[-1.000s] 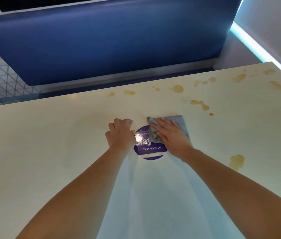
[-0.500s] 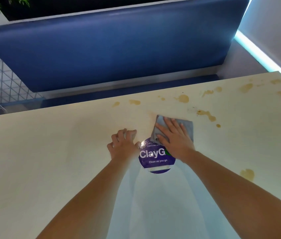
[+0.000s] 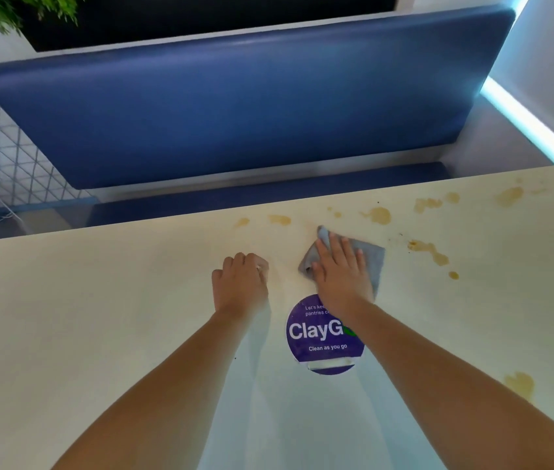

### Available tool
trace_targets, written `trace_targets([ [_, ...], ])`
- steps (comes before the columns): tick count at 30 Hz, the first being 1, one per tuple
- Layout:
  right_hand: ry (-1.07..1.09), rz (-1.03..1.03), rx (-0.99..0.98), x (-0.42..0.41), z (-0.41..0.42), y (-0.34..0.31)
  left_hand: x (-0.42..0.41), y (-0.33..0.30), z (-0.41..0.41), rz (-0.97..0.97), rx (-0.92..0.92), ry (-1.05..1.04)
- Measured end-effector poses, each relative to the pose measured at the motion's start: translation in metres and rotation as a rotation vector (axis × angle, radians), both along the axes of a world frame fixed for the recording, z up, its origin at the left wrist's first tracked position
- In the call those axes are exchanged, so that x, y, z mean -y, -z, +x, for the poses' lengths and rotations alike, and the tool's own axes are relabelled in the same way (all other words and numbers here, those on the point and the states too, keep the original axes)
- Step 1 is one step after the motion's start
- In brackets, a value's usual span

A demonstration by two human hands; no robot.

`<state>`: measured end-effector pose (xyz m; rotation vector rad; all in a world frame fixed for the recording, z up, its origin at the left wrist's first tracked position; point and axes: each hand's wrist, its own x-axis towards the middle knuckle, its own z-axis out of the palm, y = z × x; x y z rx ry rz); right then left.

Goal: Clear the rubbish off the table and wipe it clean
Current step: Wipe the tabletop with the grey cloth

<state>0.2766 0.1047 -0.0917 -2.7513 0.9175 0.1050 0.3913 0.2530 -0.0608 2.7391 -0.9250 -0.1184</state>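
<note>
We see the right hand (image 3: 341,276) flat, fingers straight, pressing a grey cloth (image 3: 370,257) on the worktop (image 3: 99,317) just beyond the purple sticker (image 3: 323,337). Left hand (image 3: 240,283) curled beside it, grip contents unclear. Brown stains (image 3: 430,251) right of the cloth.

Two bare forearms are showing from the bottom edge, reaching past the round purple sticker (image 3: 325,334) on either side. No sleeve is showing on either arm. The left hand (image 3: 240,283) and the right hand (image 3: 341,278), both beyond the sticker, are wearing no gloves, rings, watch or wristband.
</note>
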Motion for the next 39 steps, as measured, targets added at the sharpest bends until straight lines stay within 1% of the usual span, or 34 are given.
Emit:
trace_targets([
  [3, -0.226, 0.012, 0.040, -0.022, 0.002, 0.002, 0.004, 0.001, 0.014, -0.009, -0.006, -0.066],
  [5, -0.293, 0.028, 0.050, -0.012, 0.000, 0.002, 0.007, 0.002, 0.026, -0.020, -0.040, -0.146],
  [7, -0.224, 0.054, 0.036, 0.005, 0.006, 0.004, 0.009, 0.003, 0.037, 0.007, -0.070, -0.200],
  [9, -0.074, 0.040, 0.010, 0.013, 0.022, 0.004, 0.009, 0.003, 0.050, 0.094, -0.099, -0.222],
  [11, 0.023, 0.032, 0.037, 0.002, 0.039, 0.003, 0.008, 0.001, 0.063, 0.181, -0.134, -0.242],
  [12, -0.004, 0.040, 0.056, -0.008, 0.043, 0.003, 0.007, 0.000, 0.068, 0.207, -0.164, -0.256],
  [14, -0.171, 0.034, 0.066, -0.025, 0.042, 0.004, 0.003, 0.001, 0.075, 0.226, -0.213, -0.283],
  [16, -0.276, 0.013, 0.068, -0.022, 0.039, 0.005, -0.002, 0.002, 0.078, 0.233, -0.208, -0.282],
  [18, -0.232, -0.011, 0.075, -0.005, 0.048, 0.007, -0.005, 0.002, 0.075, 0.230, -0.208, -0.264],
  [21, -0.016, 0.027, 0.108, 0.014, 0.081, 0.001, -0.004, 0.003, 0.070, 0.200, -0.242, -0.281],
  [22, 0.035, 0.045, 0.140, 0.017, 0.093, -0.003, -0.003, 0.003, 0.069, 0.192, -0.248, -0.289],
  [23, 0.041, 0.055, 0.156, 0.017, 0.104, -0.003, -0.003, 0.004, 0.069, 0.189, -0.249, -0.298],
  [24, -0.003, 0.032, 0.153, 0.014, 0.111, -0.003, -0.004, 0.005, 0.068, 0.183, -0.247, -0.304],
  [26, -0.180, -0.019, 0.126, 0.004, 0.115, 0.003, -0.007, 0.008, 0.068, 0.151, -0.237, -0.319],
  [29, -0.374, -0.002, 0.117, 0.004, 0.107, 0.009, -0.011, 0.012, 0.069, 0.126, -0.226, -0.314],
  [31, -0.394, -0.006, 0.095, 0.018, 0.108, 0.010, -0.010, 0.013, 0.070, 0.130, -0.240, -0.308],
  [33, -0.295, -0.020, 0.119, 0.026, 0.118, 0.008, -0.009, 0.013, 0.071, 0.133, -0.255, -0.303],
  [35, -0.184, 0.048, 0.222, 0.017, 0.128, 0.006, -0.009, 0.014, 0.071, 0.131, -0.258, -0.303],
  [36, -0.183, 0.130, 0.276, 0.010, 0.130, 0.004, -0.010, 0.014, 0.071, 0.126, -0.260, -0.306],
  [38, -0.323, 0.279, 0.347, 0.002, 0.124, 0.007, -0.011, 0.015, 0.071, 0.119, -0.260, -0.308],
  [39, -0.402, 0.304, 0.365, 0.002, 0.118, 0.008, -0.011, 0.015, 0.071, 0.118, -0.258, -0.308],
])
